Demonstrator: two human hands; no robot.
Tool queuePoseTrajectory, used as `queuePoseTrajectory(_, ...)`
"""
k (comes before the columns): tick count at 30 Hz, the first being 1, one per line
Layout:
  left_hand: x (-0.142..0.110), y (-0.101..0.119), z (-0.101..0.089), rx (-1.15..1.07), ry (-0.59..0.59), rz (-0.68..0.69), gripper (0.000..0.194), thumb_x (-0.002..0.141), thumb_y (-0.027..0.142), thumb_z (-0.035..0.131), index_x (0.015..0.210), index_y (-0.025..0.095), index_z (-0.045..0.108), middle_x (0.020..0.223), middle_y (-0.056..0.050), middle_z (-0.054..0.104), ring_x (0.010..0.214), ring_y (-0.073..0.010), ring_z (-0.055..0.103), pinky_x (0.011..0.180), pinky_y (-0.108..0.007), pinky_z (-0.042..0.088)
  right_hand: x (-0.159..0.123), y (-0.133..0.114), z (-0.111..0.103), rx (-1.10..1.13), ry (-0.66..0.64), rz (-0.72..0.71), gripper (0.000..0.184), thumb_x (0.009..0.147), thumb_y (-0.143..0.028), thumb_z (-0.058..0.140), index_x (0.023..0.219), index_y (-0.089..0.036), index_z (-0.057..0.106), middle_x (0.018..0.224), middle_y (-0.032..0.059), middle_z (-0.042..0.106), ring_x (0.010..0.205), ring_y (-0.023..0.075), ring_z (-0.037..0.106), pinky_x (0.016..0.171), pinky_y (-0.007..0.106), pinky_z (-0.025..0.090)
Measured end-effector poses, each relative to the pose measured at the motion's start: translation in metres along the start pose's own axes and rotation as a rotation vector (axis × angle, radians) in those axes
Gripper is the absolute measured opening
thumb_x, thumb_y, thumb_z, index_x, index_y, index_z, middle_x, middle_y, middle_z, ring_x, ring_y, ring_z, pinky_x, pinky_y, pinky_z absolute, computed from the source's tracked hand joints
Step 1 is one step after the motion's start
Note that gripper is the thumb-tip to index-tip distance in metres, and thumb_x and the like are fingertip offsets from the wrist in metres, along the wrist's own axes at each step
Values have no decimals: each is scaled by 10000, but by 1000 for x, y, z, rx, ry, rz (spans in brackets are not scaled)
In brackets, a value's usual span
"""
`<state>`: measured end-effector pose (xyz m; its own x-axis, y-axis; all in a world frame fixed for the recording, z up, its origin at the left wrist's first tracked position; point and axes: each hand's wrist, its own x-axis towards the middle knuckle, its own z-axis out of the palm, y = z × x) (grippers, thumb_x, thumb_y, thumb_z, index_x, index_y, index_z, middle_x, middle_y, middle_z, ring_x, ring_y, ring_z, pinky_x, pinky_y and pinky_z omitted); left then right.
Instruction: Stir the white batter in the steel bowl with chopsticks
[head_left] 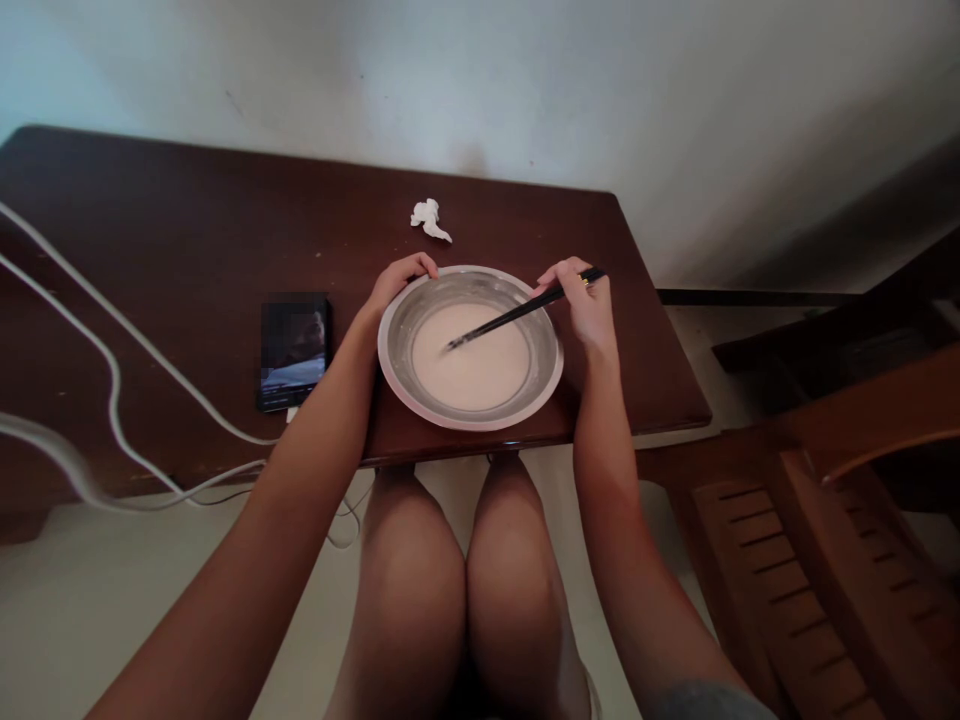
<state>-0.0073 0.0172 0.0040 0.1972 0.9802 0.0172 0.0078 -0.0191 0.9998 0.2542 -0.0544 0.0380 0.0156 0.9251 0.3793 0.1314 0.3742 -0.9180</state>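
Far left: white cables [115, 378] looping across the dark wooden worktop [172, 240] and over its front edge. Next, a phone [294, 352] lying flat, screen lit, just beside the left forearm.

Left hand [401, 280] on the far left of the bowl's rim, fingers bent over the lip and clamped there. Beyond it, toward the wall, a crumpled tissue [427, 215], apart from everything.

Middle: the bowl [397, 355], wide, metal, upright on the worktop close to the front edge, above the knees [412, 560]. Pale, opaque liquid [487, 370] inside, well below the rim. Judgement on handling: stiff, thin-walled, unlikely to break; most of the weight probably in the liquid, which would slop if the bowl tipped. Smooth metal, likely slippery when wet. Best hold: opposite sides of the rim, fingers outside and below the lip.

Dark chopsticks [517, 312] slant over the right side of the rim, down toward the middle of the liquid. Tips blurred and whitened; cannot say for sure how deep they reach. Should handle light and rigid, slick near the wet end; take them by the dry upper part.

Right hand [581, 300] closed around that upper part, beside the rim. Far right: a slatted wooden seat [787, 560], lower than the worktop.
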Motion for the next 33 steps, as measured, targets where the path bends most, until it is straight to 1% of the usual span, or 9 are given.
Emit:
queuePoseTrajectory(4,0,1,0,-21,-5,-36,250,669,30,439,530,175,586,651,-5,559,655,-114,485,643,-204,404,2,3,-2,-21,128,35,432,831,-602,530,641,-221,597,492,-50,584,489,83,571,498,228,413)
queuePoseTrajectory(9,1,-1,-1,-53,-5,-82,230,675,50,448,546,178,589,599,6,543,592,-108,468,564,-203,369,1,3,1,-19,-19,20,404,826,-592,550,682,-227,645,521,-49,598,528,85,588,587,243,481)
queuePoseTrajectory(13,2,-4,-3,-78,-27,-59,224,677,61,458,549,178,600,610,4,555,590,-100,477,567,-196,371,3,3,-1,-2,121,9,410,831,-584,549,650,-221,612,519,-51,593,497,79,569,517,231,429)
queuePoseTrajectory(15,2,-4,-3,-75,-21,-47,227,677,56,459,547,176,600,604,5,545,585,-97,472,567,-193,367,3,3,-1,-7,135,30,439,833,-599,531,623,-219,594,500,-50,579,475,80,558,506,235,429)
queuePoseTrajectory(18,1,-3,-2,-61,-13,-62,231,686,46,453,557,175,595,605,7,541,579,-98,468,575,-199,369,1,2,1,-7,-7,56,435,826,-603,539,639,-221,625,520,-38,611,503,91,584,544,249,471)
queuePoseTrajectory(20,1,-2,-2,-57,-16,-69,234,699,45,445,566,174,588,610,8,549,579,-100,473,585,-206,374,1,2,1,-7,-46,47,413,825,-592,551,664,-223,643,546,-34,635,529,92,596,564,249,481)
queuePoseTrajectory(25,2,-6,-5,-37,-35,-41,228,716,56,460,572,177,588,636,11,564,612,-103,495,616,-206,392,2,4,-1,-21,123,33,420,852,-569,524,630,-220,599,477,-49,576,469,77,536,480,229,389)
queuePoseTrajectory(30,3,-8,-5,-56,-33,-26,222,712,52,468,581,176,597,622,13,553,588,-94,480,579,-196,382,2,4,1,14,-39,16,385,844,-553,553,676,-220,650,519,-42,617,526,84,592,525,233,430)
queuePoseTrajectory(33,1,-5,-3,-74,-31,-42,231,703,40,454,573,170,594,618,6,557,586,-92,484,571,-195,375,3,4,1,10,60,14,384,839,-564,551,683,-223,632,542,-45,629,523,78,581,508,229,410)
